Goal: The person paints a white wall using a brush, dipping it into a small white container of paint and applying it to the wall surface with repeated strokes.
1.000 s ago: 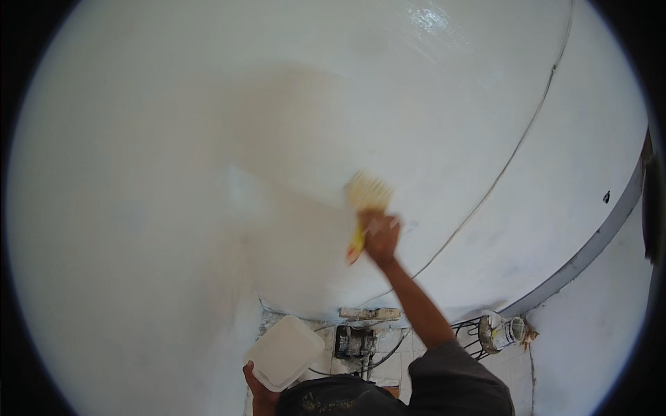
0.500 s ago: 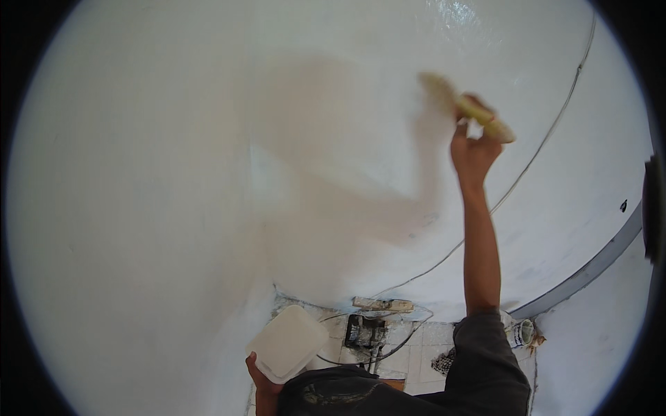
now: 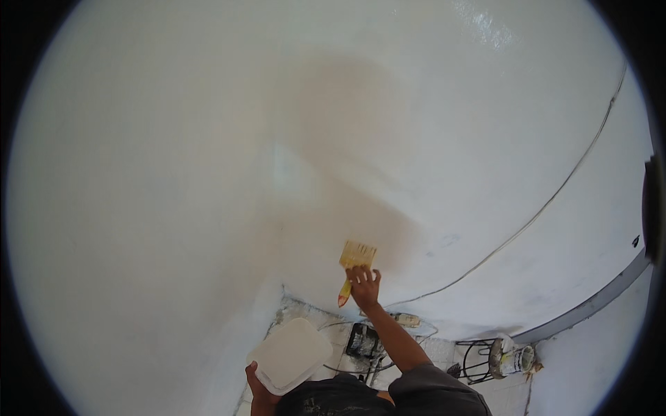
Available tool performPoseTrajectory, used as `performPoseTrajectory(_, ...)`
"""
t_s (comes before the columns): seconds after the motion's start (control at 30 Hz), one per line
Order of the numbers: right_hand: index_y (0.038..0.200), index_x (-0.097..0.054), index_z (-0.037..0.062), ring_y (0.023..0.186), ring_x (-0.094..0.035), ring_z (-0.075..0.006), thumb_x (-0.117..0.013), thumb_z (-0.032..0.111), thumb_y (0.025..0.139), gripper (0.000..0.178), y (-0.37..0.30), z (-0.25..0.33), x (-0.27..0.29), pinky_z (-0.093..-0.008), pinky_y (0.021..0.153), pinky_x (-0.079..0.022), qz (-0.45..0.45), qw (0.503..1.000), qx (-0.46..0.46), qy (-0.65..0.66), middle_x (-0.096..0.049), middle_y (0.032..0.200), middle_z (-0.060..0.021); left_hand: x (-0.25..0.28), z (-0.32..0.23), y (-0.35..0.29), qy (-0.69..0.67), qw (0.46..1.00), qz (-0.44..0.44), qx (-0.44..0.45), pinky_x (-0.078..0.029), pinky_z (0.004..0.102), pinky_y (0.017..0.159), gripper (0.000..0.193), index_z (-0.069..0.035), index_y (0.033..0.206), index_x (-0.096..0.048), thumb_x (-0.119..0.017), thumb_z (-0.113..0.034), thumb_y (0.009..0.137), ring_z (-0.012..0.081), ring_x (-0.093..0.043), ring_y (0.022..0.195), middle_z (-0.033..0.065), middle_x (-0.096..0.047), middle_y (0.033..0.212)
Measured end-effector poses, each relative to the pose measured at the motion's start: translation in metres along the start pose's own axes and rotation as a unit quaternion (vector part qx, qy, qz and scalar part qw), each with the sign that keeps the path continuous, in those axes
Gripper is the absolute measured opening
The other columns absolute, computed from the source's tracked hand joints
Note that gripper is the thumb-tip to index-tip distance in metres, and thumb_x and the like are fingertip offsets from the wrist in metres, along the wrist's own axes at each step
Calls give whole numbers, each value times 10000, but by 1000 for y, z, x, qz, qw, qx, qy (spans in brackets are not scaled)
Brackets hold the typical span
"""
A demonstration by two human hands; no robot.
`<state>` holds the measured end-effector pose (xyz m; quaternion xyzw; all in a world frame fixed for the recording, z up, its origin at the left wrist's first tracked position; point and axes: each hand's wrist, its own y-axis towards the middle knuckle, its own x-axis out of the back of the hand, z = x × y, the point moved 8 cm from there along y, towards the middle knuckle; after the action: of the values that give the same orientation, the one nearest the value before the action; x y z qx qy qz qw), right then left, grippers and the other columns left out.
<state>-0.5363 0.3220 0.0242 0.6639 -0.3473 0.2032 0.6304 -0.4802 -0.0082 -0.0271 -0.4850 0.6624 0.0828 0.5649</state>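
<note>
While the right hand (image 3: 363,287) grips a flat brush (image 3: 358,254), bristles upward, before the pale wall (image 3: 173,152), the left hand (image 3: 259,385) supports a white tub (image 3: 290,357), lower left. Apparent step: brushing the wall; contact unclear. Next stroke calls for flattened bristles. Bounds: cable (image 3: 531,223) rightward, tiled floor (image 3: 510,395) below; open wall above.

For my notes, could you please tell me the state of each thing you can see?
Brush: held, bristles pointing up the picture.
Right hand: closed on the brush.
Tub: held; open or lidded unclear.
Left hand: gripping the tub.
Wall: glossy patch near the picture's top.
Cable: running across the wall.
</note>
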Motion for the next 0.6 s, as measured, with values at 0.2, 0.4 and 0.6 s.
performPoseTrajectory(0.2,1003,-598,175,978,-548,-169,-698,169,660,357,-53,-25,-60,-455,882,-327,97,993,-66,25,-577,994,17,10,-6,2,19,999,-40,8,-440,513,902,702,-66,1341,-366,-430,-500,794,357,-514,1118,161,-505,1244)
performPoseTrajectory(0.4,910,-604,57,951,-573,-262,-585,114,688,230,67,-83,137,-400,837,-343,-144,979,-65,126,-623,977,-90,0,1,0,19,1000,-14,-7,-456,556,870,737,-76,1354,-340,-433,-543,791,378,-505,1123,169,-472,1274)
performPoseTrajectory(0.6,1003,-647,46,967,-560,-298,-596,62,742,267,111,-84,240,-434,807,-382,-330,942,-38,-46,-608,1028,-119,-17,5,-2,18,999,-5,25,-427,479,932,710,-53,1338,-377,-449,-502,793,341,-511,1125,156,-512,1246)
